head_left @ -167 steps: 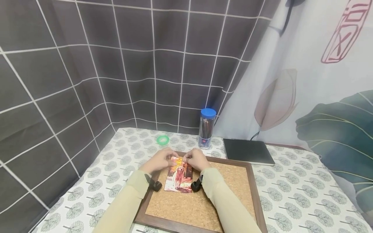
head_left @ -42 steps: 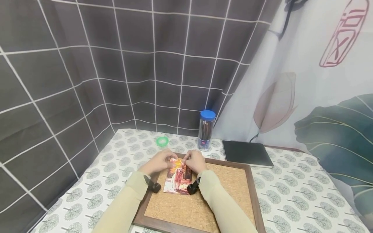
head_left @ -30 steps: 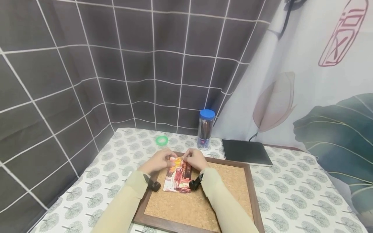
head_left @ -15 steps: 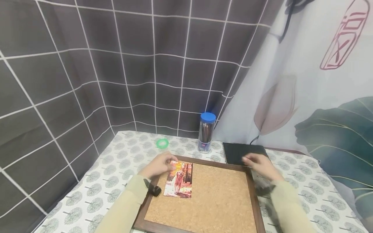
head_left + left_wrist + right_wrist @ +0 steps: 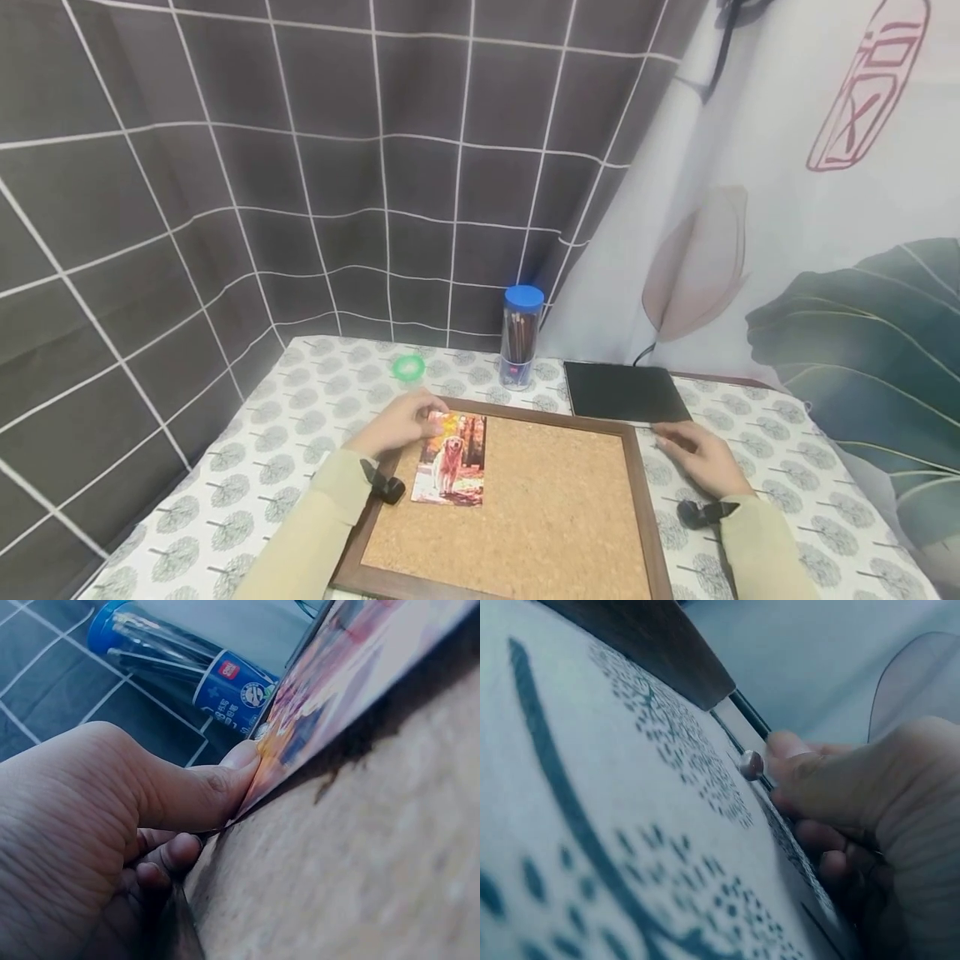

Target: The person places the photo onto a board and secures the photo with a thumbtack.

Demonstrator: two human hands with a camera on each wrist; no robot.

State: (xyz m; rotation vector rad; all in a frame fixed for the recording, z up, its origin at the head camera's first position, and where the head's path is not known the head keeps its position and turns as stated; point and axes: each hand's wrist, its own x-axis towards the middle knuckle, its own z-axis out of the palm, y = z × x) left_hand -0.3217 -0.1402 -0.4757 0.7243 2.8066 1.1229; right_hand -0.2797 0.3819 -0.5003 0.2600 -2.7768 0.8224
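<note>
A photo (image 5: pixel 454 467) of a golden dog lies at the upper left of a wood-framed corkboard (image 5: pixel 562 500). My left hand (image 5: pixel 397 423) holds its upper left corner. In the left wrist view the left thumb (image 5: pixel 232 772) lies on the photo's edge, other fingers curl below, and a small silver tack head (image 5: pixel 261 733) shows beside the thumb tip. My right hand (image 5: pixel 701 457) is at the table, right of the board. In the right wrist view its thumb and a finger stand slightly apart, right at a shiny metal thumbtack (image 5: pixel 751 765).
A black notebook or flat pad (image 5: pixel 626 392) lies behind the board's right corner. A clear tube of pencils or brushes with a blue lid (image 5: pixel 521 337) stands at the back, near a green ring of tape (image 5: pixel 408 367). A tree-print cloth (image 5: pixel 780 454) covers the table.
My right hand has let go of the photo's top right part and moved right, past the board's frame, down to the tablecloth. The left hand stays at the photo's corner.
</note>
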